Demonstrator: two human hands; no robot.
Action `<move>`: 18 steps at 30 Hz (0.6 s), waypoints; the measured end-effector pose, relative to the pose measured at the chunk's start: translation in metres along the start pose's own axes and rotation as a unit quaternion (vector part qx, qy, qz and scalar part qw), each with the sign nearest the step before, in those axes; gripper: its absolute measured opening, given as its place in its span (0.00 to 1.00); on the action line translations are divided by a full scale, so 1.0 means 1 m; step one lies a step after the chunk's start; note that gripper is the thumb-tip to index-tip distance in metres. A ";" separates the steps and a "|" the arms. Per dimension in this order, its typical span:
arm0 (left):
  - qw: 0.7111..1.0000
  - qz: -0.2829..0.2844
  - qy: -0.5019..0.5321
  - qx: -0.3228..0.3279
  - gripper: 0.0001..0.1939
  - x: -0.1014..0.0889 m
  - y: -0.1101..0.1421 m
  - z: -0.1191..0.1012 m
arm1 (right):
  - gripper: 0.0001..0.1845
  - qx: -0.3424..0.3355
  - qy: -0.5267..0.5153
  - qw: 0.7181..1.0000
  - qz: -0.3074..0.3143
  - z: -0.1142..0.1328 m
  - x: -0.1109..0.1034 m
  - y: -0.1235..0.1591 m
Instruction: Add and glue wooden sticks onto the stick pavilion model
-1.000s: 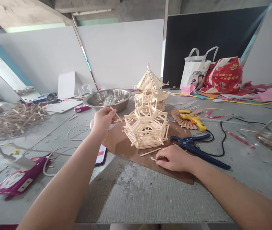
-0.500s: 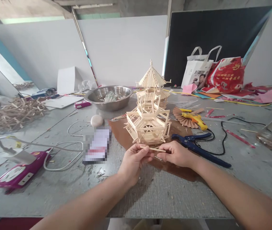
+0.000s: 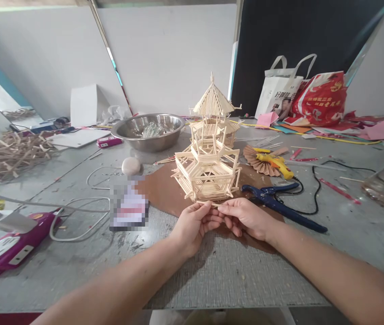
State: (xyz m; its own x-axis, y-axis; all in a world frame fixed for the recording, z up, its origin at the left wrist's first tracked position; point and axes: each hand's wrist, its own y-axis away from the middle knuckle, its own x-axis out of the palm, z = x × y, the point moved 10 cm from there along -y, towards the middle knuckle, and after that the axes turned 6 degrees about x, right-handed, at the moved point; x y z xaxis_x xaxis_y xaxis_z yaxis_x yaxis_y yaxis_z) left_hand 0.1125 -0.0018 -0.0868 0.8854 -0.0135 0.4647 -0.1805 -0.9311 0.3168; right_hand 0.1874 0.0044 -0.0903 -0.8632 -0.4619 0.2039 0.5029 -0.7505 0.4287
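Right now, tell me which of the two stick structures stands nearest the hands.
The roofless front stick structure. The rear stick structure, topped by a pointed roof, stands farther off, behind it.

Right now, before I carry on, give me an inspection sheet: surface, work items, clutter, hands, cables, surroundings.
Surface: grey table, stained; brown sheet under the front stick frame.
Work items: thin stick in hand; roofed stick tower behind the frame, contact unclear.
Clutter: blue tool, yellow glue gun at right; steel bowl at left rear.
Hands: left hand and right hand both pinch the stick, just before the frame.
Cables: white cable loops beside the purple power strip; black cord curves at right.
Surroundings: white bag and red bag before a dark panel.
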 end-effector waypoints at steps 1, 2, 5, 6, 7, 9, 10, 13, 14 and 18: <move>1.000 -0.006 0.003 -0.001 0.07 0.000 -0.001 0.000 | 0.16 0.004 -0.018 1.000 -0.002 -0.001 -0.002 -0.001; 1.000 -0.014 0.008 0.001 0.07 -0.001 -0.002 0.000 | 0.15 0.008 -0.037 0.999 -0.003 -0.001 -0.004 -0.002; 0.999 -0.034 0.026 0.015 0.07 -0.002 -0.005 -0.001 | 0.12 0.013 -0.107 0.994 0.009 -0.002 -0.004 -0.003; 0.999 -0.039 0.031 0.019 0.07 -0.002 -0.006 -0.002 | 0.10 0.012 -0.131 0.991 0.013 -0.001 -0.004 -0.003; 0.998 -0.042 0.034 0.021 0.07 -0.002 -0.006 -0.002 | 0.08 0.010 -0.152 0.988 0.015 -0.001 -0.003 -0.003; 0.999 -0.039 0.033 0.019 0.09 -0.002 -0.007 -0.002 | 0.06 0.009 -0.177 0.984 0.018 0.000 -0.002 -0.003; 0.999 -0.037 0.031 0.017 0.09 -0.002 -0.007 -0.001 | 0.06 0.011 -0.182 0.983 0.020 -0.001 -0.002 -0.003; 0.999 -0.036 0.021 0.007 0.11 -0.001 -0.008 0.001 | 0.07 0.016 -0.183 0.983 0.027 -0.002 0.000 -0.003; 0.999 -0.039 0.018 0.003 0.11 -0.001 -0.008 0.002 | 0.07 0.016 -0.183 0.983 0.027 -0.001 0.000 -0.003; 0.998 -0.059 0.005 -0.003 0.09 -0.003 -0.009 0.001 | 0.07 0.011 -0.177 0.984 0.030 -0.001 -0.001 -0.003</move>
State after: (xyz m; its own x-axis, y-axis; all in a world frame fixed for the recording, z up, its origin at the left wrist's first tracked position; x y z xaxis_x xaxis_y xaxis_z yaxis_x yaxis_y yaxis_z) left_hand 0.1120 0.0059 -0.0915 0.8963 0.1001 0.4321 -0.0772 -0.9241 0.3743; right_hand 0.1872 0.0066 -0.0924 -0.7947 -0.3087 0.5226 0.5564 -0.7147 0.4239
